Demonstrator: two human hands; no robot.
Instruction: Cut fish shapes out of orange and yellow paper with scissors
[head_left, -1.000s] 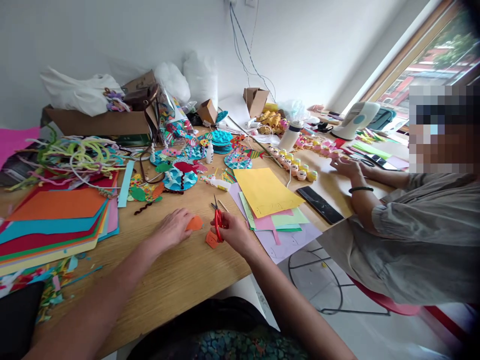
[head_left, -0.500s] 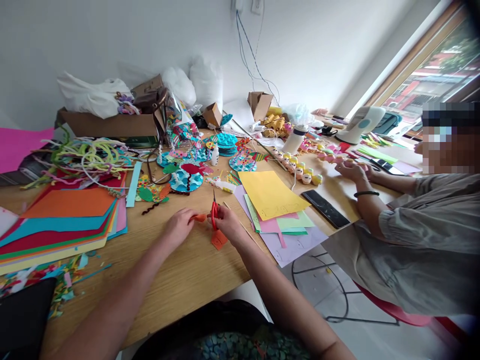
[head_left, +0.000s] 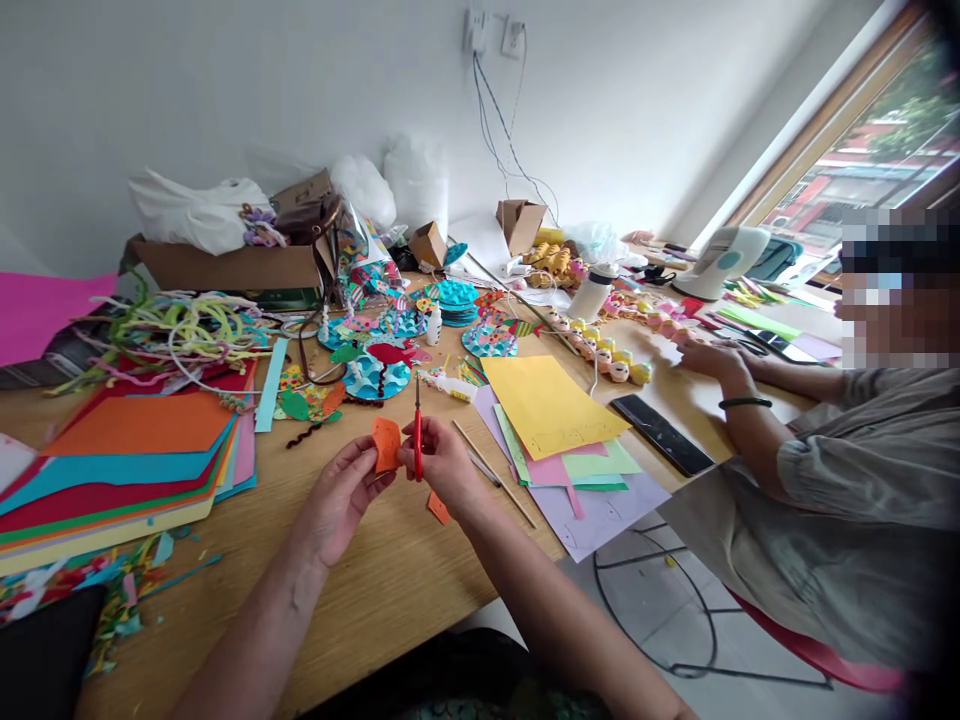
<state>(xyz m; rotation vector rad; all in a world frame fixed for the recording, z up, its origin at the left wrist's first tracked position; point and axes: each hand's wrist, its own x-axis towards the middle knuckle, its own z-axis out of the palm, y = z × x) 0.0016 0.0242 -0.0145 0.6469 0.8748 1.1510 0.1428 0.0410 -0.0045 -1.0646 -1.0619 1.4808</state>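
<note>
Scissors (head_left: 418, 450) point toward the wall (head_left: 300, 80), long axis front-to-back.

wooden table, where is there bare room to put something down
Bare wood shows between the forearms, and between the coloured paper stack and left hand. Along the wall it's crowded with boxes and bags.

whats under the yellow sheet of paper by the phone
Pink paper, light green paper and pale purple paper stick out from under the yellow paper sheet. Anything lying wholly beneath it is covered and can't be seen.
</note>
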